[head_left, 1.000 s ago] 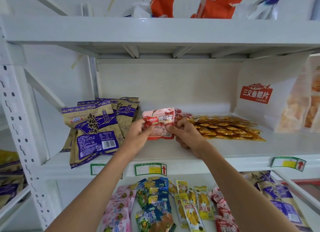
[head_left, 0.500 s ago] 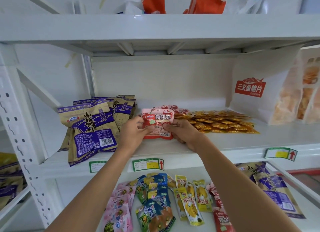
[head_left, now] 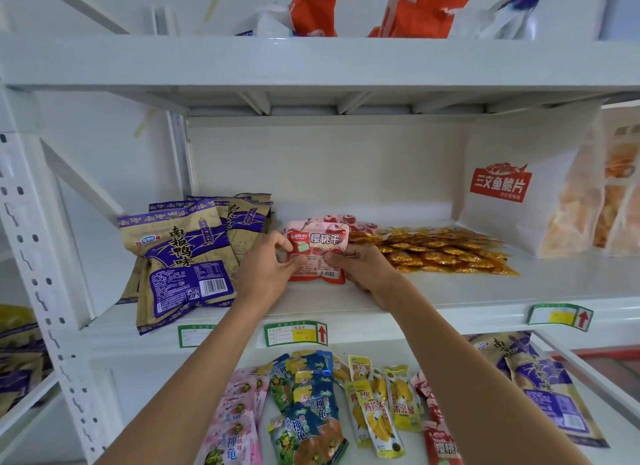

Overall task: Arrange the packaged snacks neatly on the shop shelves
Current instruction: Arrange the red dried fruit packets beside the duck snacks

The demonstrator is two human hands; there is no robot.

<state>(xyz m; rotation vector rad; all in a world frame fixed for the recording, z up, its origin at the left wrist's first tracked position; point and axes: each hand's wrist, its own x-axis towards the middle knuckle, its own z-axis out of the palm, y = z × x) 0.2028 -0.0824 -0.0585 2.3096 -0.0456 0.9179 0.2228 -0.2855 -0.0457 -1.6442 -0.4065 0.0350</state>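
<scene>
white middle shelf (head_left: 450,291) now has the red cherry packets (head_left: 320,253) lower than a second ago — left hand (head_left: 266,274) and right hand (head_left: 363,270) both pinch the bundle as it settles between purple-gold bags (head_left: 180,253) and yellow sachets (head_left: 440,253), nearly placed.

Light was bright, even and diffuse, with no hard glare. A soft shadow lay under the upper shelf (head_left: 311,62), and faint ones beneath the forearms. The wide lens bowed the shelf edges and the left upright (head_left: 38,256). Corners looked slightly soft; the white surfaces were nearly washed out.
</scene>
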